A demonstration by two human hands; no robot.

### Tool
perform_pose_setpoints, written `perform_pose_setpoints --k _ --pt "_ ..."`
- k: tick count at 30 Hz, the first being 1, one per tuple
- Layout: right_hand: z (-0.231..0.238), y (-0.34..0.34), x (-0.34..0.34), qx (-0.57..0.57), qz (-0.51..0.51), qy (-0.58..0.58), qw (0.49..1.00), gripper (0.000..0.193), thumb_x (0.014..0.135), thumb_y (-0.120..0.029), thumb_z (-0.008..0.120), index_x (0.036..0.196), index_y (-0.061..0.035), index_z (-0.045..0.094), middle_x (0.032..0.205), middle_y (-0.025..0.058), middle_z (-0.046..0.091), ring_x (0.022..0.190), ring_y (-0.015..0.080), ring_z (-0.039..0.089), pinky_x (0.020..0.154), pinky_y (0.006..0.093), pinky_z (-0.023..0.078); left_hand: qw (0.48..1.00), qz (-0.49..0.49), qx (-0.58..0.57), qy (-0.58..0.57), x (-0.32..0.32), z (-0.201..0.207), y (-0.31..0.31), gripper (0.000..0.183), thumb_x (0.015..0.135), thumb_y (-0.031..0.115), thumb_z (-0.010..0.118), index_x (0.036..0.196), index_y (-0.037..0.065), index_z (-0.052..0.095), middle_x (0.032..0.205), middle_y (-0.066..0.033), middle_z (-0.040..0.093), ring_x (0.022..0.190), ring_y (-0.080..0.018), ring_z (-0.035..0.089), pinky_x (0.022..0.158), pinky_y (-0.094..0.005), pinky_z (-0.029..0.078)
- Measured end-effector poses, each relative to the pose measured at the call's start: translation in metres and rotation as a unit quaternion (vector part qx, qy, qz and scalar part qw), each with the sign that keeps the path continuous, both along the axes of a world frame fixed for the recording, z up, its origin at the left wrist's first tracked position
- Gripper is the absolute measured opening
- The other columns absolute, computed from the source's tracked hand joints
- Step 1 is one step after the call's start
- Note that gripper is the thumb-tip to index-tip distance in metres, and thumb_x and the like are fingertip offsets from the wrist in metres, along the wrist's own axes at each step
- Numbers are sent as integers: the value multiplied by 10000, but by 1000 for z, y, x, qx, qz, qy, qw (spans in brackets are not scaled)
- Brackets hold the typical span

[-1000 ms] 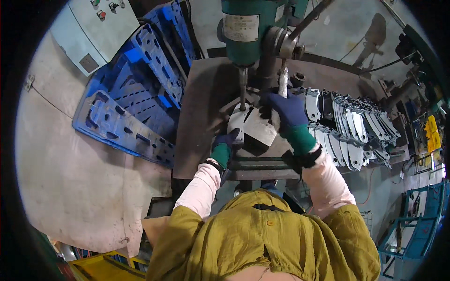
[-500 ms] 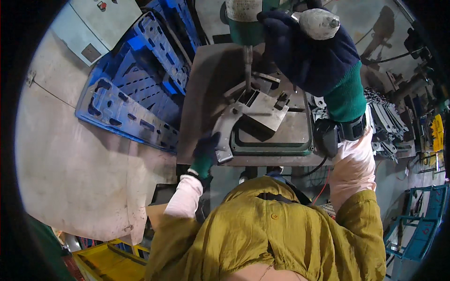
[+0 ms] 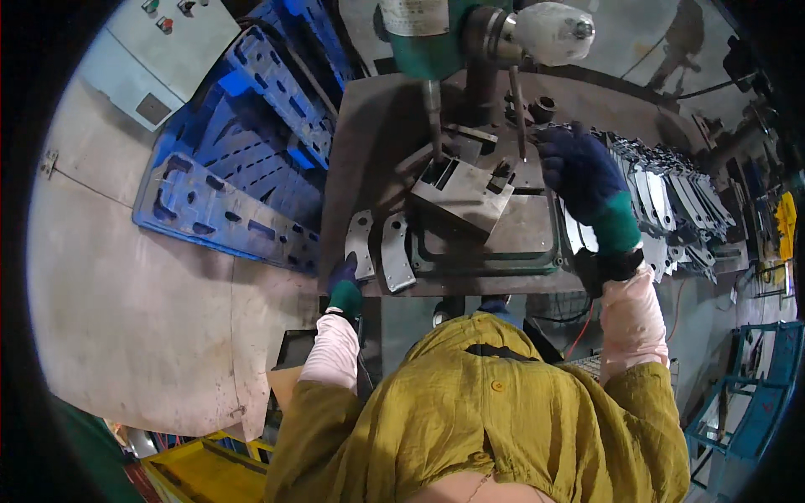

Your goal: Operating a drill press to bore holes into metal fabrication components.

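Observation:
My left hand, in a dark blue and green glove, is closed on the lower end of a curved metal plate with small holes. A second curved plate lies just right of it, beside the machine base. My gloved right hand is over the table's right side, fingers apart and holding nothing. Left of that hand stands a thin metal rod. A drill press points its spindle down at a blocky steel fixture. The press handle, wrapped in whitish material, is untouched.
Several finished-looking metal plates are piled on the right of the table. A blue plastic pallet leans at the left, below a grey control box. A blue metal rack stands at lower right.
My right hand has left the press handle and come down to the right. My left hand has moved slightly left; two separate plates now show where one reached into the fixture.

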State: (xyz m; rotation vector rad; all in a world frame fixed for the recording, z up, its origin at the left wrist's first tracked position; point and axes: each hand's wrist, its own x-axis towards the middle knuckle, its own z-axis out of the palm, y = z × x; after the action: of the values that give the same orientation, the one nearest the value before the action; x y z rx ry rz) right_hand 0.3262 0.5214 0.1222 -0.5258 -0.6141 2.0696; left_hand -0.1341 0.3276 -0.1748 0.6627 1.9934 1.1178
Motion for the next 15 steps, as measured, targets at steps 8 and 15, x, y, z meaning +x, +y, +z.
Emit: perform_pose_setpoints --k 8,15 --pt "-30 -19 104 -15 -130 -44 990 411 1023 -372 485 1171 -9 610 1026 72 666 889 162 623 773 300 511 968 65 10 -244 22 45 -14 496 912 325 646 1325 66 555 1201 -135 629 1085 -297 609 906 -411 514" --pt "-80 -26 122 75 -163 -80 980 370 1052 -287 402 1280 -43 561 1171 73 662 1066 142 609 926 296 476 981 -97 -141 95 95 88 -13 528 926 359 588 1367 77 519 1349 -198 556 1156 -362 588 962 -445 458"
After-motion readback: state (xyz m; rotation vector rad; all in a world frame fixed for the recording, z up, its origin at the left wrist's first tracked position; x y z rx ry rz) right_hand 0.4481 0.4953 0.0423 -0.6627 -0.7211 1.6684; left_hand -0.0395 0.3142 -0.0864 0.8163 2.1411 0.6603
